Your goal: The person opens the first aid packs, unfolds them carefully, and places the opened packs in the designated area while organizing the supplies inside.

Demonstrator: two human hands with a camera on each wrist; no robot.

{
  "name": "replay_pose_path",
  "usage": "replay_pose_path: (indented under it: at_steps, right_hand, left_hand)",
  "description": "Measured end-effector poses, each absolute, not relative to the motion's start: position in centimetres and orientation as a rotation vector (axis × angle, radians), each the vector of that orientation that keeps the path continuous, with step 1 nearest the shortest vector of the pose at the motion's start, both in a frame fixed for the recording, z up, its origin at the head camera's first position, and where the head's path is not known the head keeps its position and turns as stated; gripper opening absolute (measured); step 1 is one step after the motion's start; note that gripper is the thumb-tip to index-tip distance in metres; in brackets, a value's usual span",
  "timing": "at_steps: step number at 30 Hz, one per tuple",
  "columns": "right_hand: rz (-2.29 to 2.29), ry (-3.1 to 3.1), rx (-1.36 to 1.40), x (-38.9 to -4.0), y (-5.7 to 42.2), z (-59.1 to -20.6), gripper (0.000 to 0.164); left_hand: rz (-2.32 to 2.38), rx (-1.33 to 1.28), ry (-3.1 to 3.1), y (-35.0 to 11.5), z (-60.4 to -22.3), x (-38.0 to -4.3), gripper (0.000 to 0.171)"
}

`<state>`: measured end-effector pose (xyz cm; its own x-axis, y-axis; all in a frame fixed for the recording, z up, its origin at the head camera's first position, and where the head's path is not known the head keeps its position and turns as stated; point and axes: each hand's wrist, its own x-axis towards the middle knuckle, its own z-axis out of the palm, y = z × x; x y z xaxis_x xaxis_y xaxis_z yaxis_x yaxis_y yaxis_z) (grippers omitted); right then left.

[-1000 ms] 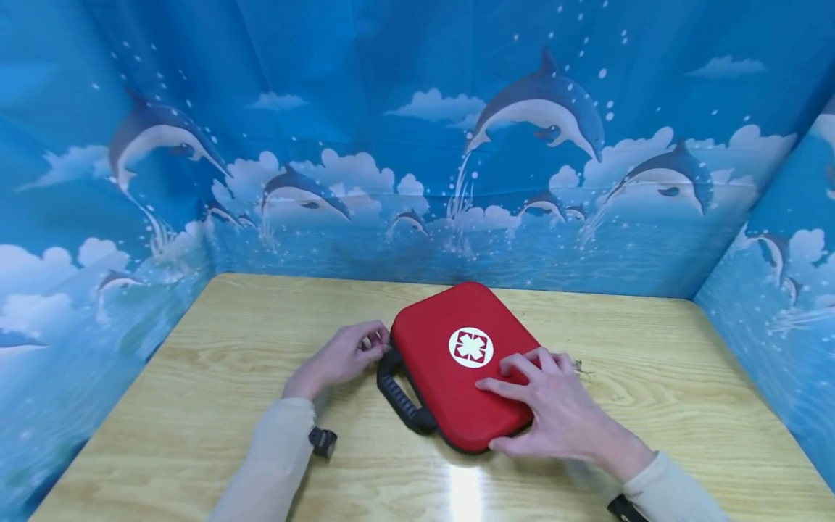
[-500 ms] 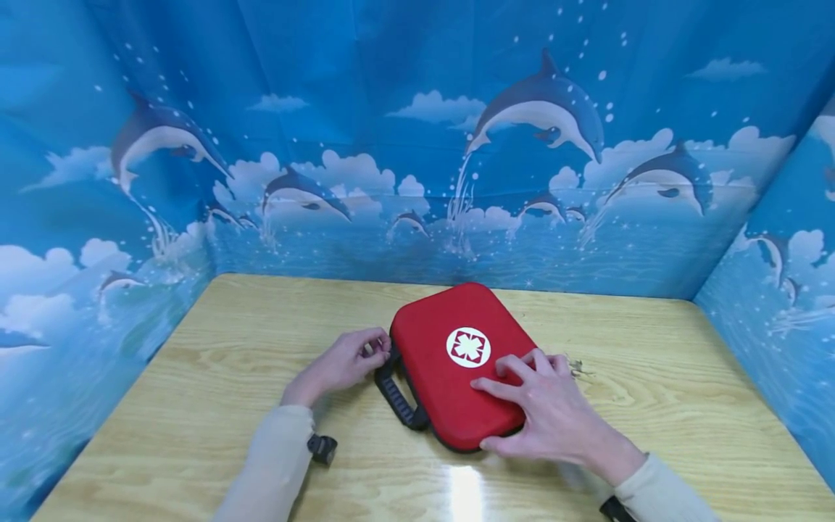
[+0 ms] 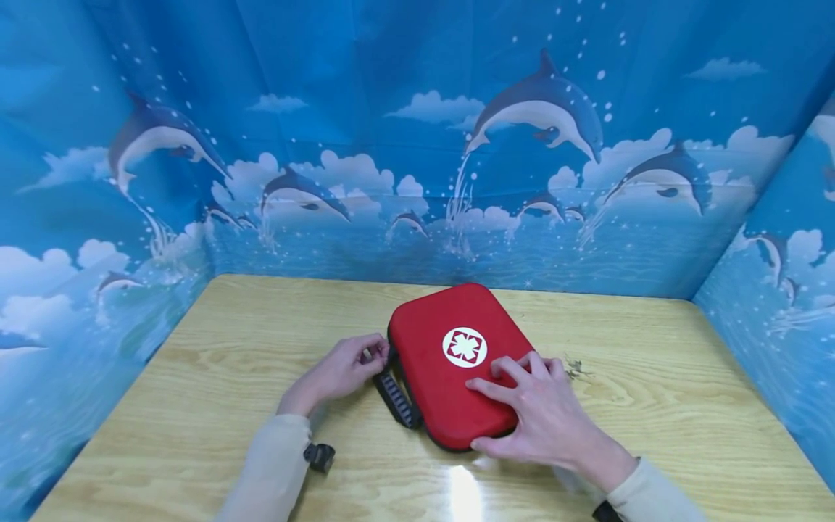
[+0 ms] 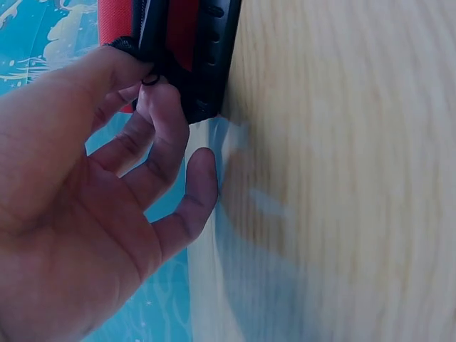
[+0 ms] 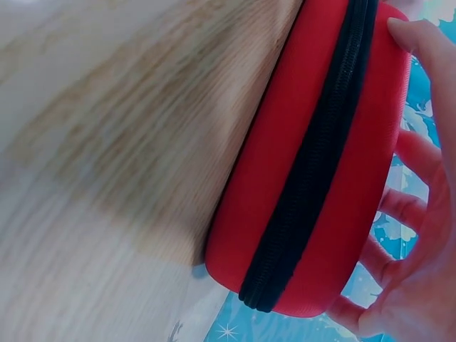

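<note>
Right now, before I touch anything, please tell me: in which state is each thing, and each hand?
Red case: lying flat, lid down.
Zipper: closed along the stretch in the right wrist view.
Black handle: sticking out from the case's side, not gripped.
Zipper pull: pinched, mostly hidden.
Left hand: pinching the zipper pull.
Right hand: spread, resting on the red case.

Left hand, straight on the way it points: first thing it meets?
Likely the side of the red rectangular zippered case, beside its black ribbed handle; the left hand is practically there, exact gap unclear.
</note>
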<state>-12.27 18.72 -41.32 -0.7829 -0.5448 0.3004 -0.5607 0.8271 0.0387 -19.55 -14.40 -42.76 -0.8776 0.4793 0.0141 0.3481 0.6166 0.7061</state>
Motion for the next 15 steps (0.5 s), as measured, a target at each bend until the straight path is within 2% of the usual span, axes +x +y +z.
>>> replay_pose_path:
  at_steps: [15]
  right_hand:
    - [0.066,-2.737,0.786,-11.80,17.80,-41.13,0.070]
  left_hand:
    - [1.118,0.700,2.672,-14.44,-42.56,-18.91,0.009]
